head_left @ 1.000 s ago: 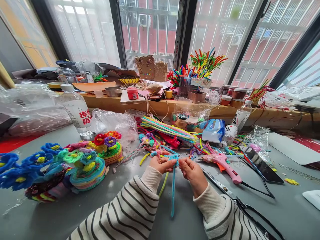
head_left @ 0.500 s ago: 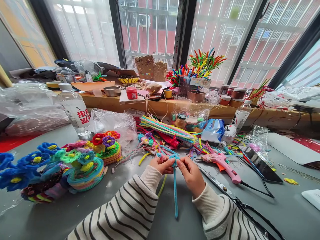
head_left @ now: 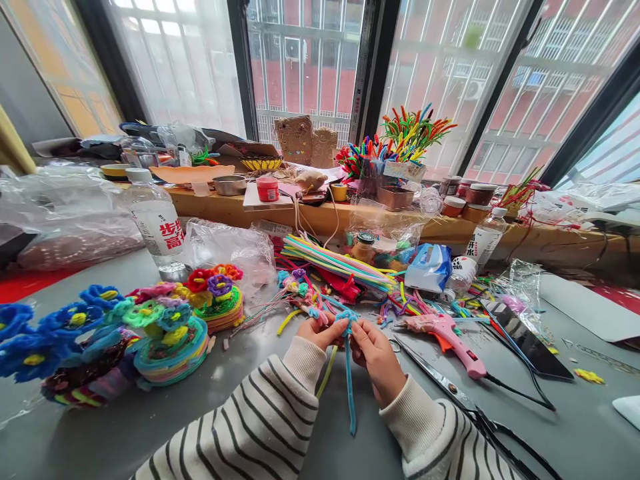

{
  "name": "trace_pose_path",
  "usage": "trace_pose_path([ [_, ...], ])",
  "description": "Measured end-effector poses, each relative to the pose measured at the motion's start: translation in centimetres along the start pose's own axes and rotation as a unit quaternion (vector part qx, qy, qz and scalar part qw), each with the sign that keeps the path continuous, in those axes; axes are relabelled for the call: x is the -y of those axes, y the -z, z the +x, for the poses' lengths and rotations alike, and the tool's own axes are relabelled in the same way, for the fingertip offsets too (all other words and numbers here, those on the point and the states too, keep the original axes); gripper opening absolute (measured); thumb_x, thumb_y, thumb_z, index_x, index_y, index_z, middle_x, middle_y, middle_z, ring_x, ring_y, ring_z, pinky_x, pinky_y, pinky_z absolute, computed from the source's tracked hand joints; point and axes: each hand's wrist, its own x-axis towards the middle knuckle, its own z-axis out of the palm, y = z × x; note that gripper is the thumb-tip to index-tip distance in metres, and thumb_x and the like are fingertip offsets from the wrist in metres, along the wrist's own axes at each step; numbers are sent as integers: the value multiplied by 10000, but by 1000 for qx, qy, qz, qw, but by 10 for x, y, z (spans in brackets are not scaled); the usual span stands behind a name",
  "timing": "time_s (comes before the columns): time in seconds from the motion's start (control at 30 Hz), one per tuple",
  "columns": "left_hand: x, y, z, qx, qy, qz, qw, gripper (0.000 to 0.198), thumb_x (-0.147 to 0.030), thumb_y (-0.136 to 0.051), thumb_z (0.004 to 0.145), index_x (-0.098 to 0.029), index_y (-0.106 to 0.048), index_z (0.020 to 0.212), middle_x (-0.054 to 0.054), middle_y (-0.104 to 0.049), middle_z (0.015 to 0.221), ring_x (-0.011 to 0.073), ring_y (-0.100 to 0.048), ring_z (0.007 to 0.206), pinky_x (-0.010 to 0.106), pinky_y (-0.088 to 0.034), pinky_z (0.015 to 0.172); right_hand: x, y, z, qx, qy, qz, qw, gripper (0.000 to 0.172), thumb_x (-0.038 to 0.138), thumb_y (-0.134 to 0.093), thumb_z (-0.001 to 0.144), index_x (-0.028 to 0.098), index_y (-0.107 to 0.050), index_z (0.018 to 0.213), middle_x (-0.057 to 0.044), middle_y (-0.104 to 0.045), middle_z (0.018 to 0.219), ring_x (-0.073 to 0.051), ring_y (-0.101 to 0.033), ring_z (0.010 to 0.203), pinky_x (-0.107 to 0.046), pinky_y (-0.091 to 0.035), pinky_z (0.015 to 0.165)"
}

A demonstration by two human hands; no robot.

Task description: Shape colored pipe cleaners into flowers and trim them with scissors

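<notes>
Between my two hands is a light-blue pipe cleaner [head_left: 349,393], looped into a small flower-like shape at the top, its long tail hanging straight down. My left hand [head_left: 321,331] pinches the left side of the loops. The fingers of my right hand [head_left: 371,350] close on the right side, close to my left fingertips. A yellow-green pipe cleaner [head_left: 327,373] sticks out below my left hand. Just beyond the hands lies a bundle of pastel pipe cleaners [head_left: 340,261]. Right of my right hand are a pink glue gun [head_left: 450,337] and large scissors [head_left: 450,387].
Finished pipe-cleaner flowers [head_left: 75,320] in coiled pots [head_left: 173,357] stand at the left. A water bottle [head_left: 157,223] is behind them. A dark phone [head_left: 527,340] lies at the right beside the glue gun's cord. Jars and pipe-cleaner stems crowd the wooden ledge [head_left: 320,212].
My right hand has shifted slightly left and its fingers have curled in closer around the blue loops. The view has tilted a little; the left hand keeps its pinch.
</notes>
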Motion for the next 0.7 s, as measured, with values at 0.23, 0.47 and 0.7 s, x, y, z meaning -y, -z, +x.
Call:
trace_pose_path([
  [0.23,-2,0,-2,3,-41,20,999,310,-313,-712,408,-129,-476,485,-29,-520,412,85,-495,394,221,-422,452,0,2,1,36,-23,73,996,306,413,-597,610,161,-425,593,85,-347,421,-20,-231,356,-178,-119,363],
  [0.47,-12,4,-5,27,1,57,998,297,-330,-690,446,-139,-469,498,-28,-540,422,74,-497,384,193,-411,422,6,11,10,67,38,-86,993,415,548,-437,677,148,-452,565,71,-326,410,-31,-233,331,-195,-134,340],
  [0.7,-9,0,-5,120,96,98,983,367,-431,-656,448,-115,-555,606,14,-591,504,115,-558,448,216,-412,455,12,14,2,-15,200,-284,938,255,364,-419,768,160,-434,616,35,-397,533,-84,-375,490,-206,-303,475],
])
